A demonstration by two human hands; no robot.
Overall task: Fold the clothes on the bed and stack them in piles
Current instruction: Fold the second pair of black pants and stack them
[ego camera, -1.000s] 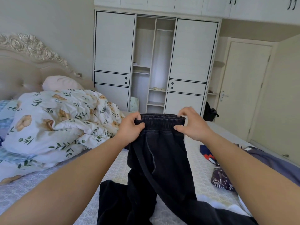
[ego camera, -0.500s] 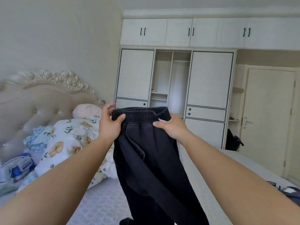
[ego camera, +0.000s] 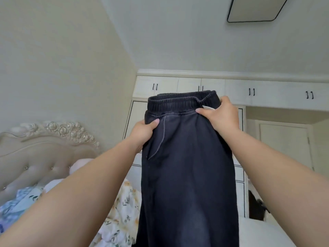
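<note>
While the right hand [ego camera: 220, 116] pinches the ribbed waistband at its right end, thumb in front and fingers curled behind the elastic, the left hand [ego camera: 144, 131] grips the fabric lower down, just under the band on the left side seam, so the band sits tilted, higher on the right. Between them hang the dark trousers [ego camera: 187, 166], held up in the air in front of the person, their long axis running straight down from the hands and out of view at the bottom edge. Both hands look about equally far out. The cloth is a faded black, heavy and soft, with a pale stitched pocket seam near the left hand. Folding, as I judge it, calls for lowering them onto the bed [ego camera: 258, 232] below, beside the floral duvet [ego camera: 122, 211].
</note>
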